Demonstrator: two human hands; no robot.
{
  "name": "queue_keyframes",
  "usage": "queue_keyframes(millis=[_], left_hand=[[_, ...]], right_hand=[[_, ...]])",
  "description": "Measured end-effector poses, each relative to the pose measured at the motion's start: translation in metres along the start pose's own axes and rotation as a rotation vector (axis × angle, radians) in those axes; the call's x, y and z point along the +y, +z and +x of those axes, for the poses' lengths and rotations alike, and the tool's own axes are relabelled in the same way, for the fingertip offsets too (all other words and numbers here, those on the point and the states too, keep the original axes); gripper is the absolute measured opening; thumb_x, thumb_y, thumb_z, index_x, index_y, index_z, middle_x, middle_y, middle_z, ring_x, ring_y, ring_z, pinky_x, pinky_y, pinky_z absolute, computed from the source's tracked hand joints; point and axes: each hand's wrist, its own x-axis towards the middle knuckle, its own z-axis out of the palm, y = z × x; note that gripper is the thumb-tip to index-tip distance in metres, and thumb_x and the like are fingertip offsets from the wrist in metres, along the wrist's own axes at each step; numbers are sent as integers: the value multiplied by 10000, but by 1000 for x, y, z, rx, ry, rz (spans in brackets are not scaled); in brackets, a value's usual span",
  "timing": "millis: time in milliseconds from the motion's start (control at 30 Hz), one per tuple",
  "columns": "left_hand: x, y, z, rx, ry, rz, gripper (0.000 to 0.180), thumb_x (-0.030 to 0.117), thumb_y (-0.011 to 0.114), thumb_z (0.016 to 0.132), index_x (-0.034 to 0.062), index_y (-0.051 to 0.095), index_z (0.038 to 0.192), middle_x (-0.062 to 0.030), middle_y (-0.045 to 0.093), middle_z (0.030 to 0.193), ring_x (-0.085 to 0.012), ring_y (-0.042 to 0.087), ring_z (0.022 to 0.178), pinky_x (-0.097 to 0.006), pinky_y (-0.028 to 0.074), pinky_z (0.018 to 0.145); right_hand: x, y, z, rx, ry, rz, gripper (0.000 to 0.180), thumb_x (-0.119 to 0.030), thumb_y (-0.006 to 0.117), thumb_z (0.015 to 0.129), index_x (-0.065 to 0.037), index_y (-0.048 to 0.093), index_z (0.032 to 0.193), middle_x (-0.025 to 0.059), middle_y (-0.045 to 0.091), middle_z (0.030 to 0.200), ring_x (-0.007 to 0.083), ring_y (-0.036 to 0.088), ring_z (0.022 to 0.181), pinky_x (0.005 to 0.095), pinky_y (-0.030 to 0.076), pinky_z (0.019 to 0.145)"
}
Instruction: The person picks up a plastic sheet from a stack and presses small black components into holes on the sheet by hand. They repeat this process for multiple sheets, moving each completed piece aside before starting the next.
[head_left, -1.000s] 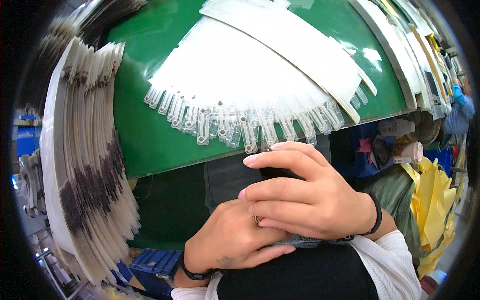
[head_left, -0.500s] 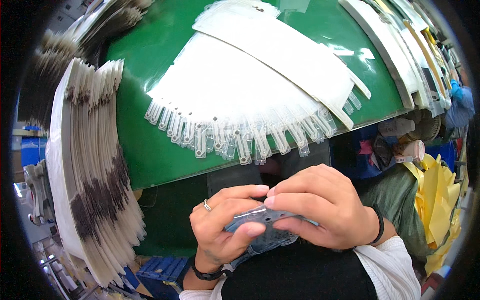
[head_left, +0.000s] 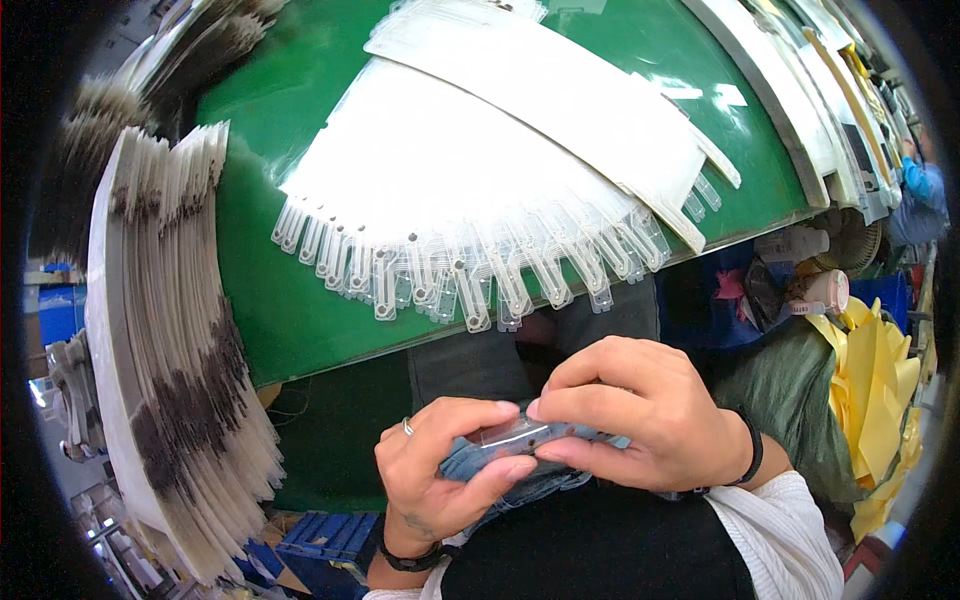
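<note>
Over my lap, my left hand and my right hand face each other. Between them is a small clear plastic strip with dark holes along it. The left thumb and forefinger grip one end, while the right thumb and fingers pinch the other. Much of the strip is hidden behind the fingers. Beyond my hands, flat white sheets lie fanned out on a green table. Clear plastic tabs with holes stick out along their near edge.
At the left stands a tall stack of white sheets with dark smudged edges. More white pieces line the table's right side. Yellow sheets and a dark green bag are at my right; a blue crate sits low at the left.
My left fingers and thumb have shifted slightly along the strip, and the right thumb has come forward to its edge. The sheets on the table appear slightly farther left as the view moves.
</note>
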Motion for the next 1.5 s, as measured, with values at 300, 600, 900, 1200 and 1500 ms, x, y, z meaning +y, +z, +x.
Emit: queue_keyframes(millis=[300,600,900,1200,1500], left_hand=[[-5,4,-3,-48,7,67,196,119,820,726,-2,713,838,-122,710,756,-219,707,663,-281,543,589],[-7,4,4,-9,53,138,260,180,838,713,0,711,851,-134,709,772,-234,708,669,-291,552,595],[-2,3,20,-95,-9,207,250,215,835,716,22,689,775,-100,672,702,-232,660,592,-282,510,551],[-6,-3,41,-32,246,455,343,429,744,782,105,636,753,-41,722,991,-258,650,975,-359,476,761],[-20,-6,44,-96,214,561,342,474,674,838,153,610,740,3,717,1105,-221,615,1118,-337,388,864]], right_hand=[[4,5,-4,-18,173,181,127,-140,736,794,-60,650,843,67,634,762,255,643,662,338,510,587],[6,-2,5,43,20,94,174,-113,738,772,-39,643,898,102,627,990,284,630,868,370,509,738],[5,-10,7,49,33,30,168,-53,738,733,-54,621,853,84,621,986,270,617,883,366,479,761],[34,-28,48,91,101,-31,115,-8,707,741,-45,635,822,154,626,1131,347,555,1170,430,431,981],[54,-18,80,-1,9,-135,87,25,664,751,-26,597,772,173,572,1291,384,377,1369,377,454,971]])
